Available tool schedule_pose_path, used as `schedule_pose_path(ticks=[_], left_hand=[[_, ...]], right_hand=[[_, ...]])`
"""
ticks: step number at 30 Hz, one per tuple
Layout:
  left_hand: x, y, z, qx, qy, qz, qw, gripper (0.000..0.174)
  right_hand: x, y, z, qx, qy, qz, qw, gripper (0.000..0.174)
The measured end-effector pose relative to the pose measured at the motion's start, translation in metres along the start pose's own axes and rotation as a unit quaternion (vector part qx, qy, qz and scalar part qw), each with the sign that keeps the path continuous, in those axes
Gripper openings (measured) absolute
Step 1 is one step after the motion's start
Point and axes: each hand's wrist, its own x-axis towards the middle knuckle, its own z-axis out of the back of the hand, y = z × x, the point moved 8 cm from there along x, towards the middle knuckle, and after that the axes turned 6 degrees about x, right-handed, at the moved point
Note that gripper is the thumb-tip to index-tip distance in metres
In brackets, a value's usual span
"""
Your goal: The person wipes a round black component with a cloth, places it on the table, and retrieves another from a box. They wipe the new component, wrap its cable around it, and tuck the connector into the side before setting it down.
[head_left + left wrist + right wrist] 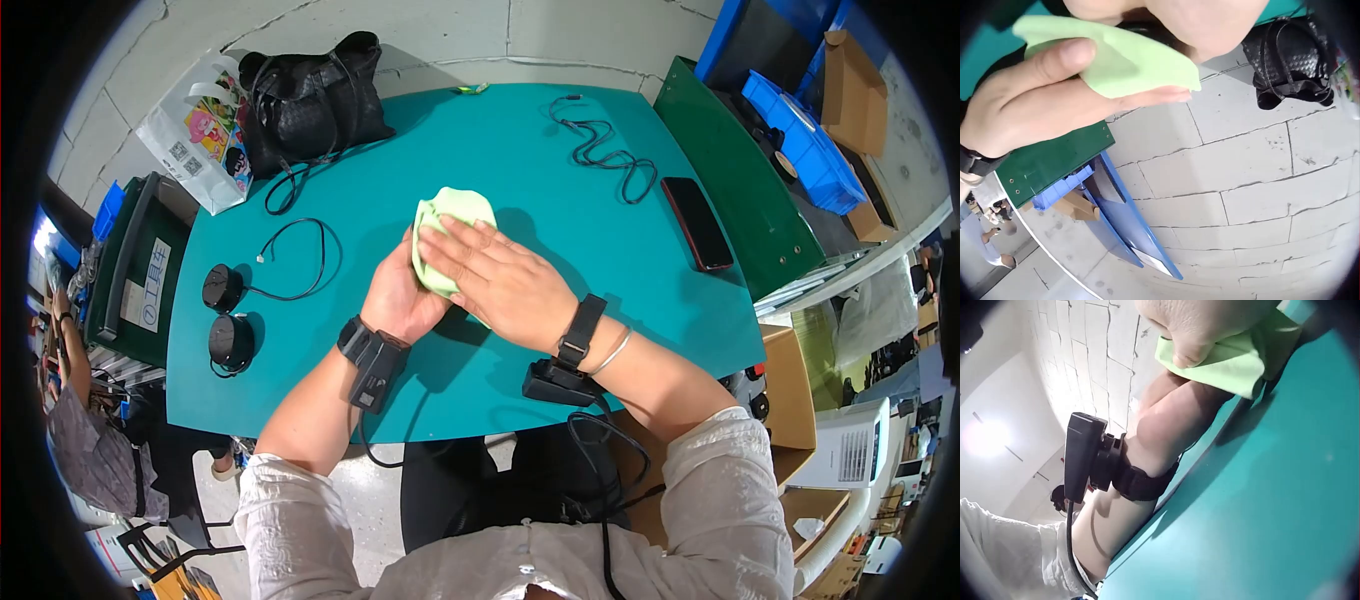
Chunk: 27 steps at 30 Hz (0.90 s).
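Observation:
A light green cloth (pixel 455 203) is folded between the two hands, held up over the table's near middle. My left hand (pixel 398 295) grips it from the left and underneath, thumb side along its left edge. My right hand (pixel 505 285) lies across its top, fingers nearly straight and pointing up-left. In the left wrist view, the right thumb (pixel 1077 55) presses on the near face of the cloth (pixel 1125 62), with the fingers behind it. A dark strip (pixel 1150 28) shows between the cloth and the left hand there; I cannot tell what it is.
On the green table (pixel 560 390) lie a phone (pixel 697 224) and a black cable (pixel 600 150) at right. Two round black devices (pixel 230 340) with leads lie at left. A black handbag (pixel 315 105) and printed bag (pixel 205 130) stand at the back left. Another person (pixel 95 430) is beyond the left edge.

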Motion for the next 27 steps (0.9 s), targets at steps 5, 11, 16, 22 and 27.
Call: schedule_pose_path(ticks=[5,11,16,22,27], left_hand=[[-0.004,0.003,-0.010,0.030,-0.028,-0.015,0.999,0.038],[-0.004,0.003,-0.021,0.046,0.044,-0.035,0.997,0.035],[-0.010,0.008,-0.038,0.088,0.102,-0.016,0.991,0.037],[-0.007,0.009,-0.037,0.087,0.131,0.006,0.988,0.039],[-0.010,-0.004,-0.042,0.070,0.150,-0.010,0.986,0.040]], right_hand=[[-0.001,-0.010,0.003,-0.020,-0.014,-0.071,0.997,0.066],[-0.008,-0.032,0.009,0.094,-0.080,-0.170,0.978,0.069],[-0.021,-0.061,0.009,0.237,-0.128,-0.235,0.934,0.043],[-0.037,-0.097,0.004,0.322,-0.175,-0.362,0.857,0.043],[-0.061,-0.138,-0.003,0.499,-0.293,-0.420,0.699,0.035]])
